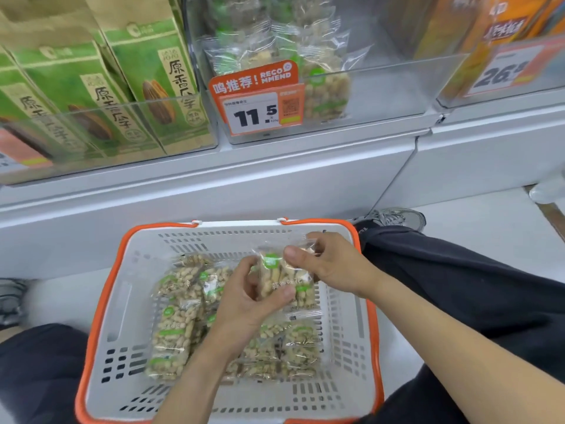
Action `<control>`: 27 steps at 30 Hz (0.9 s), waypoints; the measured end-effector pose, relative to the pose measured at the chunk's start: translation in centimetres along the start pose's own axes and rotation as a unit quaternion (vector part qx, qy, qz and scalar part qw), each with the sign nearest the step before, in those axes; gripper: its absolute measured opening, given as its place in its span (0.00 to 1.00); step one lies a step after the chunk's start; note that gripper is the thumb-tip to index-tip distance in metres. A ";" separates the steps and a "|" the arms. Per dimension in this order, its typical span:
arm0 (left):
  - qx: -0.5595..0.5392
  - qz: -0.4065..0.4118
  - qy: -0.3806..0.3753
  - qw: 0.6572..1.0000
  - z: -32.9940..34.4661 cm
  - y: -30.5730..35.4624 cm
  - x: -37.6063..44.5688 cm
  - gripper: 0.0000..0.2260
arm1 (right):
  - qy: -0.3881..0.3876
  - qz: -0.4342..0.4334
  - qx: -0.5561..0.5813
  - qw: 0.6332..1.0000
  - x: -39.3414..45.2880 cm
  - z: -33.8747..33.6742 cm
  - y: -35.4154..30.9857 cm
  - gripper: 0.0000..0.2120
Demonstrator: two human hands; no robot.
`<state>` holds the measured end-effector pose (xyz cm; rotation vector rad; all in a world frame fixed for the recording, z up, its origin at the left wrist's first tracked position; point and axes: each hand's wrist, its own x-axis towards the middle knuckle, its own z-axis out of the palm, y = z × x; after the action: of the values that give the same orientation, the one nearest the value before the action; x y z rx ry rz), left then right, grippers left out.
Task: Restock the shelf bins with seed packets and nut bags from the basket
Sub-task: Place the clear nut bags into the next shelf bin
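Above the floor, clear shelf bins (360, 96) hold green sunflower seed packets (143, 84) at left and peanut bags (324, 87) behind an orange 11.5 price tag (258, 101). Below sits a grey, orange-rimmed basket (128, 301) of more peanut bags (174, 332). Over it, the left hand (244, 301) and right hand (330, 264) both pinch one raised peanut bag (275, 270).

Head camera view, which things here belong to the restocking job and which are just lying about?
Job in hand:
- peanut bag held by left hand and right hand
- more peanut bags in the basket
- clear peanut bin
- green seed packets in their bin

Lying about:
- orange price tag 11.5
- orange boxes
- grey shoe
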<state>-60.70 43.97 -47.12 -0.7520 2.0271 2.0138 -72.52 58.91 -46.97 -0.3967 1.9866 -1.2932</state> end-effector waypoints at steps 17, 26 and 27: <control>0.201 0.232 -0.061 0.950 0.9 8.8 3.1 0.34 | 0.033 -0.133 0.023 0.990 -3.4 -8.5 -3.7 0.35; 0.333 0.362 -0.097 0.865 2.0 15.7 4.7 0.37 | 0.163 -0.232 -0.010 0.959 -5.4 -11.7 -6.8 0.39; 0.336 0.371 -0.095 0.860 2.0 16.7 4.9 0.37 | 0.186 -0.246 -0.031 0.951 -5.6 -11.9 -7.9 0.36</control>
<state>-73.18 43.98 -34.87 0.4201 2.8700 1.3145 -78.11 66.61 -34.96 -0.7631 2.3372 -1.7149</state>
